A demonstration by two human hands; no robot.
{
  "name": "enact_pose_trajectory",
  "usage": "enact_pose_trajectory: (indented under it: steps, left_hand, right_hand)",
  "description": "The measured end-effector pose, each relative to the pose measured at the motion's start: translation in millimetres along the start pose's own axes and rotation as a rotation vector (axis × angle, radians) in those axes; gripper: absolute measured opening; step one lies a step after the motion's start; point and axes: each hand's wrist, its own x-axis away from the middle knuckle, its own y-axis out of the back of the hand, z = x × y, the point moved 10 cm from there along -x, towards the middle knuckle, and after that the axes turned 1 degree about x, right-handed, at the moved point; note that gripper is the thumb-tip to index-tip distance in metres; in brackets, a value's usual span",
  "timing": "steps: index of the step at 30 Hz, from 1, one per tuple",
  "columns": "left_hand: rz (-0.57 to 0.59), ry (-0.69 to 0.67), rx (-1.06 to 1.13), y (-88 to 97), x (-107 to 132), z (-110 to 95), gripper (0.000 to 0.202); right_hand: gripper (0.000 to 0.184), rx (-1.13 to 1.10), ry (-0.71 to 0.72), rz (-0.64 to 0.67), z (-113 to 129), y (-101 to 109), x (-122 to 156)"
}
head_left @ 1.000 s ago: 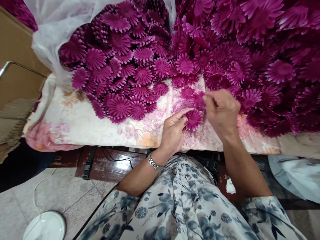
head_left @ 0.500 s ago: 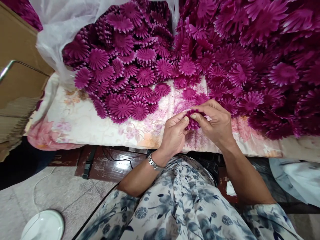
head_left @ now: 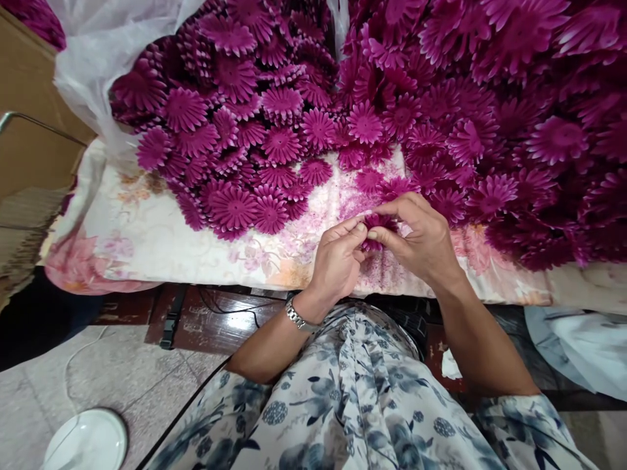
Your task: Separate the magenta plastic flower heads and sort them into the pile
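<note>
A small stack of magenta artificial flower petals [head_left: 379, 225] is pinched between my two hands, above the front part of the cloth-covered table. My left hand [head_left: 339, 258], with a metal watch on its wrist, grips the left side with thumb and fingertips. From the right, my right hand [head_left: 420, 235] holds the same petals between thumb and curled forefinger. The fingers partly cover the petals, so I cannot tell how many layers there are. Just beyond my hands, loose magenta flower pieces [head_left: 369, 181] lie on the cloth.
Stacked flower pieces [head_left: 235, 205] spill from a clear plastic bag [head_left: 93, 65] at the left. A large heap of looser ones [head_left: 490, 130] covers the right. Magenta dust speckles the floral cloth [head_left: 196, 261]. A cardboard box [head_left: 36, 98] stands at the far left; a white round object [head_left: 85, 440] is on the floor.
The petals have tilted slightly between my fingers, and my right thumb has shifted a little left along them. The whole view has moved slightly. Both hands keep their hold.
</note>
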Motion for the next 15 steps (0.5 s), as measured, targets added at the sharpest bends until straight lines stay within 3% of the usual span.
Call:
enact_pose_trajectory:
  steps: [4,7,11,15]
  left_hand:
    - [0.031,-0.030,-0.017,-1.4,1,0,0.007]
    - [-0.026,-0.054,-0.069,7.1,1,-1,0.012]
    - [-0.074,-0.087,-0.111,15.5,1,-5,0.016]
    - [0.003,-0.065,-0.092,7.4,1,-6,0.014]
  right_hand:
    - [0.024,-0.021,-0.028,-0.074,-2,1,0]
    - [0.031,-0.028,-0.091,-0.045,-10,2,-4]
    - [0.036,0.022,-0.189,-0.140,-25,21,-6]
    - [0.026,-0.286,-0.323,-0.147,-45,19,-1]
